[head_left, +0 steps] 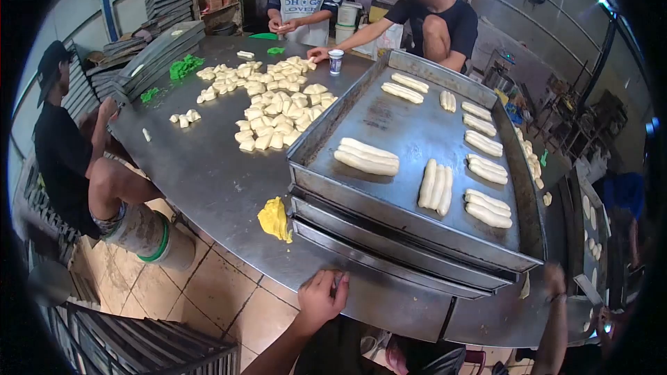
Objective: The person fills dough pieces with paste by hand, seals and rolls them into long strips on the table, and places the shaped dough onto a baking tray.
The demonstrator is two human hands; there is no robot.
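Observation:
My left hand (pixel 323 300) rests at the near table edge with its fingers curled in; what they hold, if anything, is hidden. Just beyond it lies a lump of yellow dough (pixel 275 219). My right hand (pixel 554 280) is blurred, beside the near right corner of the top tray. That metal tray (pixel 375 121) sits on a stack of similar trays (pixel 389 253). Joined strips of pale dough lie in it, among them a wide piece (pixel 367 157), an upright one (pixel 435 187) and a corner one (pixel 488 209).
Many cut dough pieces (pixel 278 107) cover the table's middle. Green dough (pixel 185 67) lies farther left, a cup (pixel 335 62) behind the tray. One person (pixel 69 146) sits at left, another (pixel 302 0) stands opposite, and a third (pixel 438 24) reaches toward the dough. More trays (pixel 587 236) stand right.

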